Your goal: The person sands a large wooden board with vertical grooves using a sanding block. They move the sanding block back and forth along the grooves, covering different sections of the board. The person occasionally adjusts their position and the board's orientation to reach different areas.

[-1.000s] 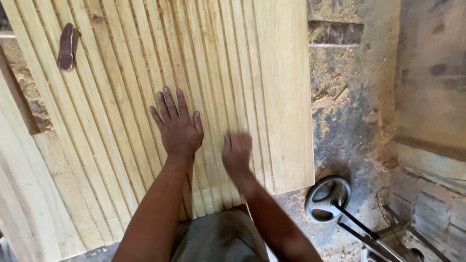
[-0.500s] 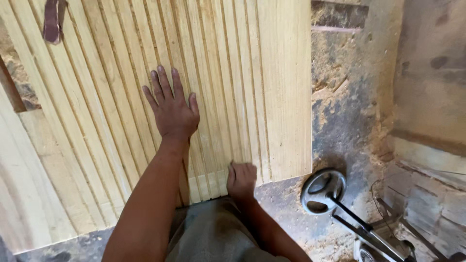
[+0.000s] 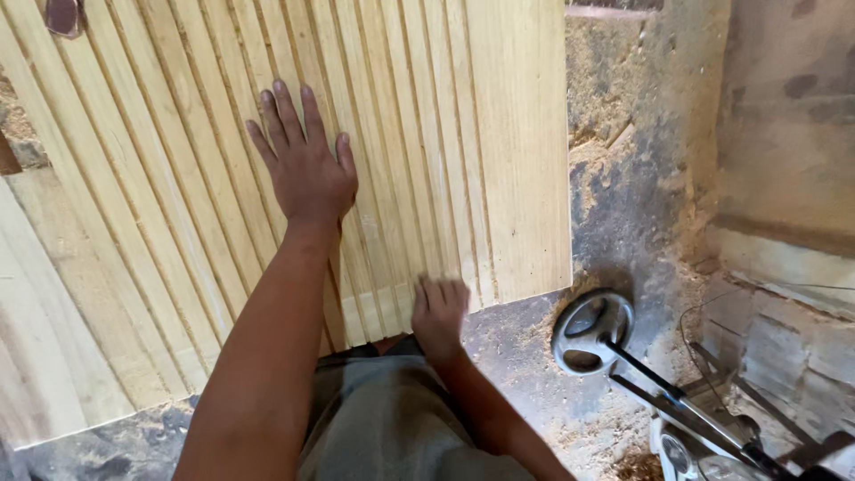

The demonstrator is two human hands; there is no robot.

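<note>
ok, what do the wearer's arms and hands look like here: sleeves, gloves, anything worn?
Both arms are bare from the bottom edge of the head view down to the hands; no sleeves show. The left hand and right hand wear no gloves, and no rings, watch or bands are visible. The only clothing in sight is the grey garment over the person's lap.

The grey concrete floor (image 3: 623, 214) is dusted with sawdust. A pale grooved wooden panel (image 3: 499, 134) lies across the frame's upper left. A round metal handwheel (image 3: 592, 331) rests at lower right.
</note>
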